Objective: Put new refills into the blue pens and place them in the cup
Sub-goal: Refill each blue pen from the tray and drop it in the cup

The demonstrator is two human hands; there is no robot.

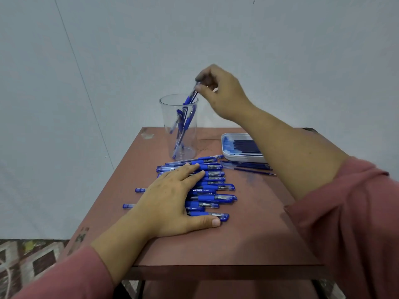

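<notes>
A clear plastic cup (170,117) stands at the table's far side with a few blue pens inside. My right hand (222,93) hovers above the cup's right rim and pinches the top end of a blue pen (190,98) that slants down into the cup. A pile of several blue pens (212,186) lies in the middle of the table. My left hand (170,201) lies flat on that pile, fingers straight, thumb beside the nearest pen. A white tray (227,152) at the right holds dark blue refills (246,145).
A few loose refills (248,167) lie on the reddish-brown table (237,240) just in front of the tray. The table's near edge is close below my arms. A pale wall stands right behind the table, and patterned flooring shows at lower left.
</notes>
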